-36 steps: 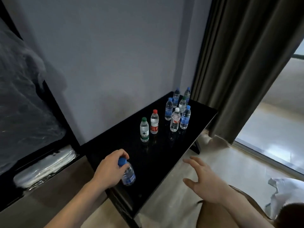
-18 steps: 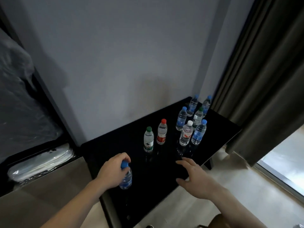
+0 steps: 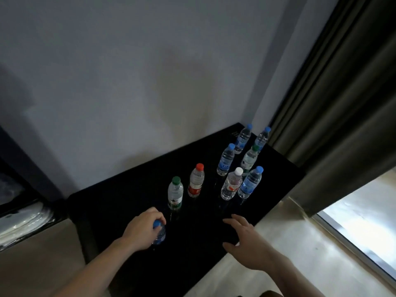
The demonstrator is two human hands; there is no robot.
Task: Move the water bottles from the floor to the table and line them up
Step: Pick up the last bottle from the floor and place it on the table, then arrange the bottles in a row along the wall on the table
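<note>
head view: a glossy black table (image 3: 192, 243) runs from the lower middle of the frame up toward the right, against a pale wall (image 3: 150, 82), with a dark curtain (image 3: 332, 103) down the right side. low and left of centre, the left hand (image 3: 142, 231) is wrapped around a blue-capped bottle (image 3: 159, 231) that stands on the table's near end, fingers curled over its shoulder. right of it, the right hand (image 3: 246, 241) hangs open above the table's near edge, fingers spread, holding nothing. just above the left hand stand a green-capped bottle (image 3: 175, 192) and a red-capped bottle (image 3: 196, 180), side by side. further right, a white-capped bottle (image 3: 231, 183) touches a blue-capped one (image 3: 250, 182). four more bottles (image 3: 226, 159) cluster behind them near the table's far corner.
</note>
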